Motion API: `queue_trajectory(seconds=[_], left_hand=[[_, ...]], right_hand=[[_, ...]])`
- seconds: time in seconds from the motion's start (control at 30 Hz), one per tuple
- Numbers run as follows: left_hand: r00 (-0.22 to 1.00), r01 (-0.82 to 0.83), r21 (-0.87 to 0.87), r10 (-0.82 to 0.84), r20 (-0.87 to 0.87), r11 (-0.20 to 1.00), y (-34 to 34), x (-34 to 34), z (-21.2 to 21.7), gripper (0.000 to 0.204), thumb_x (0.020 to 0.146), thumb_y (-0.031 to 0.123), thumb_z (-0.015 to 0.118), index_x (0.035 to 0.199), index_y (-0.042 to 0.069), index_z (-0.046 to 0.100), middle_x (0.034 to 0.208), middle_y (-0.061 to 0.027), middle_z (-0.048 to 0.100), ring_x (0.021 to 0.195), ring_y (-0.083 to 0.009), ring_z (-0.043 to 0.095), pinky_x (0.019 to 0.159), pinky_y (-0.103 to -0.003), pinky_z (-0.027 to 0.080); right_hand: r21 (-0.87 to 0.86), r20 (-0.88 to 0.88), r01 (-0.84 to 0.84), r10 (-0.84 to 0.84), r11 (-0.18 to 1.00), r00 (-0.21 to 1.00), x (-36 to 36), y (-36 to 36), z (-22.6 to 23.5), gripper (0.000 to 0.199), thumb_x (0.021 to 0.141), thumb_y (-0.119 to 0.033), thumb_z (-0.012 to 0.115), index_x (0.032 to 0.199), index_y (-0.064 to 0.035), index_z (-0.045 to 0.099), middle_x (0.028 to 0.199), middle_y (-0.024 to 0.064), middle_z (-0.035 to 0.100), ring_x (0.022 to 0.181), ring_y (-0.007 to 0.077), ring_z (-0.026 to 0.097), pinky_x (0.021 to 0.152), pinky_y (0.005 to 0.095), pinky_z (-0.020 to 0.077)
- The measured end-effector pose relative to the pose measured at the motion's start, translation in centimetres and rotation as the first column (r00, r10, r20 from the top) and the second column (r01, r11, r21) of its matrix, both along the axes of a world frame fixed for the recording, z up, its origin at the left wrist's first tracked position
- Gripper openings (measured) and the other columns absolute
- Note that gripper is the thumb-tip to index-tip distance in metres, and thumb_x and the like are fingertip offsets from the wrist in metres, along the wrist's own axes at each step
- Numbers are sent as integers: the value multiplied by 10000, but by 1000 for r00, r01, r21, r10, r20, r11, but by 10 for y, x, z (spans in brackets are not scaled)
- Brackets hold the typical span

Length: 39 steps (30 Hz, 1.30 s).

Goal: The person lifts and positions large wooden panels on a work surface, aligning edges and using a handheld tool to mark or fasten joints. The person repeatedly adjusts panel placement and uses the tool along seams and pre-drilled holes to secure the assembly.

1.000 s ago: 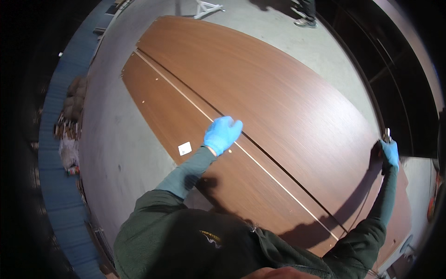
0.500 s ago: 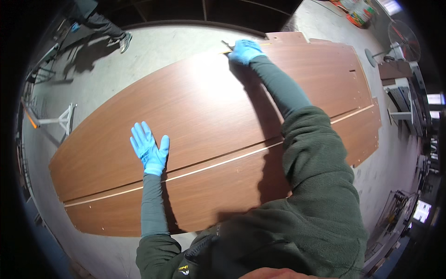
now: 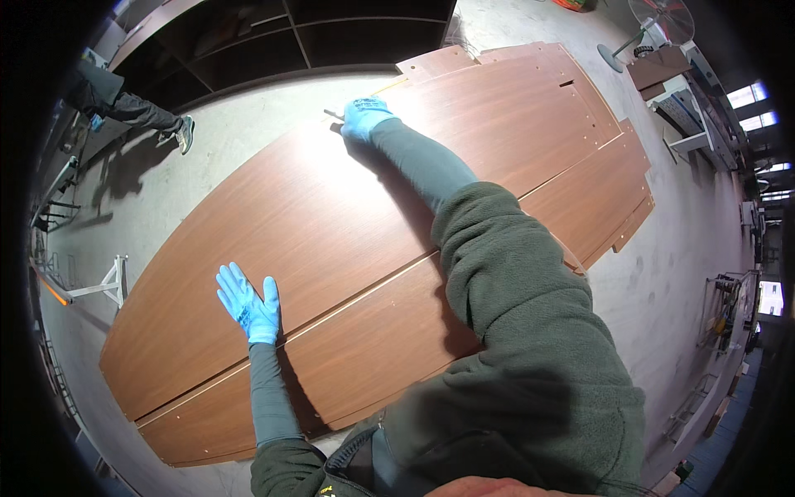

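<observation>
Head view: we find a broad brown panel (image 3: 273,240) lying flat beneath both hands, its near long edge beside a narrower brown panel (image 3: 356,352). We record the left hand (image 3: 250,306) palm down over the broad panel, fingers extended, thumb spread, holding nothing; contact we cannot tell. We note the right hand (image 3: 364,120) curled at the far edge around a slim tool (image 3: 332,113), its tip protruding leftward.

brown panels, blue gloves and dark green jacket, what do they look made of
Brown panels: probably woodgrain laminate on board, satin finish, from the fine streaks and soft glare.
Blue gloves: matte, snug; stretchy fabric or thin rubber, the look leaves it open.
Dark green jacket: seemingly matte fleece, judging by its fuzzy, creased surface.
</observation>
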State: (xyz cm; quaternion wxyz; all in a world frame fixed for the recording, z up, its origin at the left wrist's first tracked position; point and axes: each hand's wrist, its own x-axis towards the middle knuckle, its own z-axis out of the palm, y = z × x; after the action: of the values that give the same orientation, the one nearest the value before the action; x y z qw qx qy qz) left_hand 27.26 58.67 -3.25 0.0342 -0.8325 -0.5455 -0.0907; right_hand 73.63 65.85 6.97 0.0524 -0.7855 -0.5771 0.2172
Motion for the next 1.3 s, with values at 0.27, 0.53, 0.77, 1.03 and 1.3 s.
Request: queue_trajectory(seconds=[0.27, 0.53, 0.77, 1.03, 1.3], left_hand=[[1000, -1, -11, 1, 20, 1000, -3, 2, 0, 955, 1037, 575, 570, 1725, 25, 201, 1790, -240, 192, 1672, -395, 134, 1340, -555, 66], [994, -99, -104, 103, 27, 990, -13, 12, 16, 1000, 985, 649, 576, 1705, 26, 270, 1774, -266, 216, 1656, -451, 137, 1333, -588, 59], [967, 59, -125, -26, 252, 990, -131, 88, 35, 912, 919, 572, 712, 1569, -25, 480, 1645, -336, 402, 1563, -509, 322, 1290, -595, 233], [985, 66, -54, -56, 166, 996, -250, 212, 29, 957, 924, 595, 677, 1639, 19, 407, 1711, -311, 310, 1605, -491, 245, 1311, -636, 131], [995, 72, -77, -66, 74, 994, -246, 216, 12, 975, 956, 608, 619, 1683, 22, 337, 1750, -288, 262, 1640, -457, 198, 1325, -614, 81]], right_hand=[[114, -220, 60, -34, 992, 975, -13, -71, 48, 312, 959, -216, 578, 1097, -1, 757, 1025, 260, 763, 966, 390, 757, 922, 481, 579], [-182, -916, 435, -313, 882, 250, 18, -290, 51, 250, 1042, -218, 669, 1164, -7, 611, 891, 73, 660, 732, 165, 637, 668, 333, 593], [-349, -905, 716, -416, 605, -89, 68, -432, -12, 217, 998, -115, 630, 855, -101, 467, 760, 99, 534, 562, 206, 515, 447, 357, 399], [-487, -870, 433, -378, 758, -317, 163, -500, -48, 187, 1047, -142, 647, 949, -71, 504, 839, 166, 606, 606, 251, 551, 495, 376, 441], [-500, -866, 507, -416, 702, -278, 199, -550, -24, 140, 1039, -94, 628, 975, -69, 506, 814, 98, 597, 588, 168, 568, 485, 312, 451]])
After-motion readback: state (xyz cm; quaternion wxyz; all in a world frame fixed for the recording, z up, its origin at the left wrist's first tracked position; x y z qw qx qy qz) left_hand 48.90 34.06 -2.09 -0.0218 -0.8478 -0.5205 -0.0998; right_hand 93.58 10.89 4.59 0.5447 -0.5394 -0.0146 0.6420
